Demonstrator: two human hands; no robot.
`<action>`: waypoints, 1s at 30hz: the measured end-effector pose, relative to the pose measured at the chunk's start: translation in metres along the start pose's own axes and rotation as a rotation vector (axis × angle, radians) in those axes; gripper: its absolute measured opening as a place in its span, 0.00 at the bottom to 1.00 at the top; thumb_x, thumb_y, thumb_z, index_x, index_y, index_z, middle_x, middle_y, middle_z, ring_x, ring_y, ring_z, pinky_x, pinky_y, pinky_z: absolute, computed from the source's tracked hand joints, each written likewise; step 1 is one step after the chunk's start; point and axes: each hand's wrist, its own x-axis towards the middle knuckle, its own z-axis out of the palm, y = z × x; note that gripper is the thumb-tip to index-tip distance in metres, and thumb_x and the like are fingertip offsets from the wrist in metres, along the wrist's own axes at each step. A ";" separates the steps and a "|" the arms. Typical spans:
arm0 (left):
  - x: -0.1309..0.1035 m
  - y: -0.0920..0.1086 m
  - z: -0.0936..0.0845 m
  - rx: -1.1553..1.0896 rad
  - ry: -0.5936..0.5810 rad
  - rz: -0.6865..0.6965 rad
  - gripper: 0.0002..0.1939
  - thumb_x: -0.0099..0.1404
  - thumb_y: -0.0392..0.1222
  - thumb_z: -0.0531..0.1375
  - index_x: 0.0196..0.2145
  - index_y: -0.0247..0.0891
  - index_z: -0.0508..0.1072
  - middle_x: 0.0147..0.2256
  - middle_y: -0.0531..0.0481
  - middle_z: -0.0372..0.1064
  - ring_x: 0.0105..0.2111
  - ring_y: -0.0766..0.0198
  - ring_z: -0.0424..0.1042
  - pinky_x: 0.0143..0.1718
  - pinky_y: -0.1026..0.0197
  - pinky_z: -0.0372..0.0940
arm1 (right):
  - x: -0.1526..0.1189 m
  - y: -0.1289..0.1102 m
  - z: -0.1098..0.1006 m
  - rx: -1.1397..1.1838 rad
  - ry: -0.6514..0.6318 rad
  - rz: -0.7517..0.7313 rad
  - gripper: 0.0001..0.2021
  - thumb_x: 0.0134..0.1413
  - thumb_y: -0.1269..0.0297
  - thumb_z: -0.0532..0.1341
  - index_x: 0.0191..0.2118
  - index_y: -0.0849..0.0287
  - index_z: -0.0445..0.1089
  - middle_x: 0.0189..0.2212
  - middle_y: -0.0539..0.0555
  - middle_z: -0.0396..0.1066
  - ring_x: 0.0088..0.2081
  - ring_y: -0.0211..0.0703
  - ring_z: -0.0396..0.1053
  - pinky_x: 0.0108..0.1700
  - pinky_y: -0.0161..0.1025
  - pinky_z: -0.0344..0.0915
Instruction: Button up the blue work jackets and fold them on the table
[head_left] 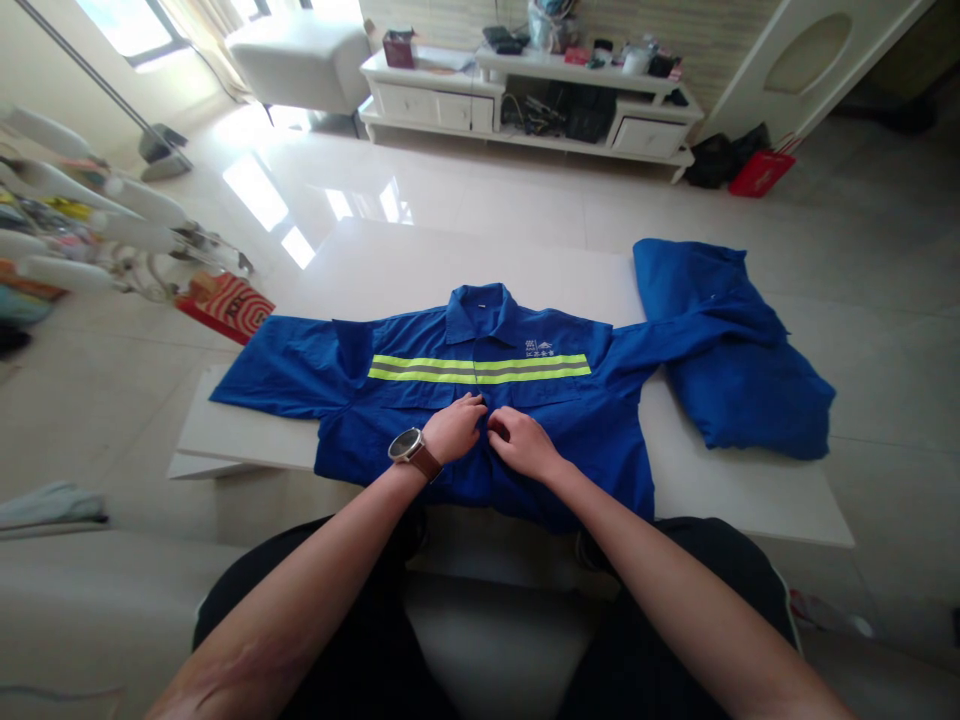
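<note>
A blue work jacket (420, 340) lies spread on a white table, collar away from me and sleeves out to both sides. A yellow-green reflective stripe crosses its chest, with a white printed logo above it on the right. At the front opening, just below the stripe, my left hand (456, 428), with a watch on its wrist, has its fingers closed on the cloth edge. Close beside it, my right hand (523, 443) pinches the same front edge with curled fingers. Whatever small part lies between the fingertips is hidden.
Folded blue cloth (750, 380) lies at the table's right, partly under the sleeve. The white table (360, 265) has its near edge by my knees. A red striped bag (232, 305) stands beyond the left sleeve. A low white cabinet (435, 105) is along the wall.
</note>
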 end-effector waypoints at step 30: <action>-0.001 0.002 0.001 0.095 0.015 0.071 0.19 0.65 0.33 0.56 0.52 0.34 0.75 0.61 0.37 0.67 0.65 0.49 0.64 0.67 0.50 0.60 | -0.004 -0.003 0.003 -0.381 -0.112 -0.096 0.12 0.62 0.69 0.58 0.50 0.58 0.69 0.50 0.59 0.69 0.51 0.51 0.61 0.45 0.42 0.69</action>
